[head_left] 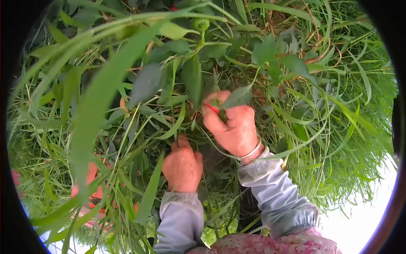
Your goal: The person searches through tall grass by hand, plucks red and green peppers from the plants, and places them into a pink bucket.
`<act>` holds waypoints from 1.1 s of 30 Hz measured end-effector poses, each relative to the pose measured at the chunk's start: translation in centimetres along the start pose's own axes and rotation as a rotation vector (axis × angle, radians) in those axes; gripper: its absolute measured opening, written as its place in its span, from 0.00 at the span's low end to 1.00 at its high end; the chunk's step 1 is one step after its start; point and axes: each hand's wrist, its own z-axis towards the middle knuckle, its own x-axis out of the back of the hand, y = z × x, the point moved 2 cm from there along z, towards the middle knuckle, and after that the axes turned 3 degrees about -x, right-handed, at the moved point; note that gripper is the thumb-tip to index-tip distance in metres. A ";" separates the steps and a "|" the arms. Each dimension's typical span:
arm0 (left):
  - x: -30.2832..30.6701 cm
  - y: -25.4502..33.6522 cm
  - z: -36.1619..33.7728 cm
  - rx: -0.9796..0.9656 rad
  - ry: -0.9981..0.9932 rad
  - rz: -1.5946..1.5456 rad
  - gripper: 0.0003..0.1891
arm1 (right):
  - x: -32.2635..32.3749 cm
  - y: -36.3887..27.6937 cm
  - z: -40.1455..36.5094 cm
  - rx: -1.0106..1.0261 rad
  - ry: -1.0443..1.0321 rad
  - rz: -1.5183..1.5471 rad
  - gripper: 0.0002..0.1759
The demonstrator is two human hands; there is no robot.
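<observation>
My right hand (237,129), with a pale bracelet at the wrist, is closed around a red pepper (212,109) among the leaves. A green leaf (239,96) covers part of its fingers. Lower and to the left, my left hand (183,168) has its fingers curled in at the plant stems. Whatever lies between those fingertips is hidden from view. Above both hands, a green pepper (201,23) shows on the leafy plant.
Tall grass surrounds the plant, and a long blurred blade (99,97) hangs close to the camera at left. Behind grass at lower left are orange-red things (91,184), partly hidden. A pink patterned garment (270,244) shows at the bottom edge.
</observation>
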 end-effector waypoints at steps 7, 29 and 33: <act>2.7 -0.5 0.2 -0.079 0.503 -0.426 0.24 | -9.4 4.1 3.7 -0.130 -0.877 -0.626 0.12; 0.1 -3.5 -0.6 0.224 0.057 0.058 0.25 | -17.3 17.2 2.1 -0.737 -0.403 -0.263 0.21; -0.3 -3.3 -0.2 0.179 0.097 0.052 0.25 | -18.2 17.8 3.0 -0.734 -0.336 -0.194 0.22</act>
